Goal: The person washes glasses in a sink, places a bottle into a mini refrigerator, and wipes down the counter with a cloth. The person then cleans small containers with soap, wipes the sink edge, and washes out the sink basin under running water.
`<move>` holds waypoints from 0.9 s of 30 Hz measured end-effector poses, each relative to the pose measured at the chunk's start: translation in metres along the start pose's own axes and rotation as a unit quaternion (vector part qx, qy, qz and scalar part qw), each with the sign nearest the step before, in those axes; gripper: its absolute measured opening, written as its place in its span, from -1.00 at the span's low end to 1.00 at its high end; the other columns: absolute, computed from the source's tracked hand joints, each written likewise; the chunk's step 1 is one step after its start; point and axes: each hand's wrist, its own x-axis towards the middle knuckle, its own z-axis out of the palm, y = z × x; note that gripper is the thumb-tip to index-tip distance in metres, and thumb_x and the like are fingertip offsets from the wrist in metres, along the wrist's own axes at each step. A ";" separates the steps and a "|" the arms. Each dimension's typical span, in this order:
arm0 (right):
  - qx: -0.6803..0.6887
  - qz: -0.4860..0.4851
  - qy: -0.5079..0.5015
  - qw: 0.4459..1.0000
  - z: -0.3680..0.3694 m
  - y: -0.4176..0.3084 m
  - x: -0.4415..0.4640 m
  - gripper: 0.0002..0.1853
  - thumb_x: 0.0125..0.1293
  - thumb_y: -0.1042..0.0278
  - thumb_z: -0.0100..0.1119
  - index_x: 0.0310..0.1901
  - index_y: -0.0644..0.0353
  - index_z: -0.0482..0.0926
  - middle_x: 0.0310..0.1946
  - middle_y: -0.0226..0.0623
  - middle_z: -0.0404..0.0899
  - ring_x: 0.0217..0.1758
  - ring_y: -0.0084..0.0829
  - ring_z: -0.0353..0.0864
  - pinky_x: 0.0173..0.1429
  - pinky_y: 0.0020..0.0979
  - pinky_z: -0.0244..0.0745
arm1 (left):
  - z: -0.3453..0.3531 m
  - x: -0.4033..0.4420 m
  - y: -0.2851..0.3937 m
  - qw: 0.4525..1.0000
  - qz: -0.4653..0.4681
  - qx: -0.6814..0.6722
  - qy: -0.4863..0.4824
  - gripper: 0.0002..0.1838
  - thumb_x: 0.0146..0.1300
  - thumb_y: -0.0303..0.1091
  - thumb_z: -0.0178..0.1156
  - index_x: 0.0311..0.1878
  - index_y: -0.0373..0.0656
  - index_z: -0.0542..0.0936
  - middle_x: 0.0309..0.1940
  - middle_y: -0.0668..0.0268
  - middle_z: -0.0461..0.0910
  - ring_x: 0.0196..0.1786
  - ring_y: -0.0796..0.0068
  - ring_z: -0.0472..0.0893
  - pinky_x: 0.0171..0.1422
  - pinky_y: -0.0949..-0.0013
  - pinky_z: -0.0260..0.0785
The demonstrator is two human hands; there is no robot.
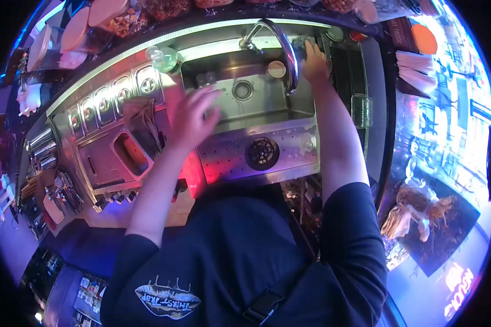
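Nearest the camera is your own black short-sleeved shirt point(240, 240), printed with a pale lips-shaped logo point(168, 298). Beyond it lies the rectangular stainless-steel sink point(262, 109). Your left hand point(193, 122) is raised over the sink's left edge, blurred, its fingers bent and spread apart. Your right hand point(315, 62) reaches to the sink's far right corner, onto a rough, dark-grey crumpled bundle point(299, 41). The fingers there lie close together against it, but it is too small and covered to tell whether you pinch it or only press on it. The curved chrome faucet point(288, 49) rises from the sink's far side, just left of that hand. In the far right part of the sink sits a round, cream-coloured vessel point(277, 69). On the sink's near side is a perforated steel drain tray point(223, 158) with a round black rinser point(262, 152). To the sink's left, a crumpled brown cloth point(140, 119) lies on the metal surface point(108, 155).
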 end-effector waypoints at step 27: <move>0.832 0.247 -0.233 0.439 0.075 -0.082 -0.138 -0.66 0.50 0.31 0.26 0.22 0.18 0.53 -0.07 -0.24 0.69 -0.22 -0.43 0.68 -0.40 -0.43 0.51 | 0.090 0.060 -0.062 0.883 -0.343 -0.120 0.296 -0.10 0.30 -0.03 0.52 0.52 -0.30 0.32 0.28 -0.01 0.51 0.24 0.12 0.61 0.34 0.17 0.48</move>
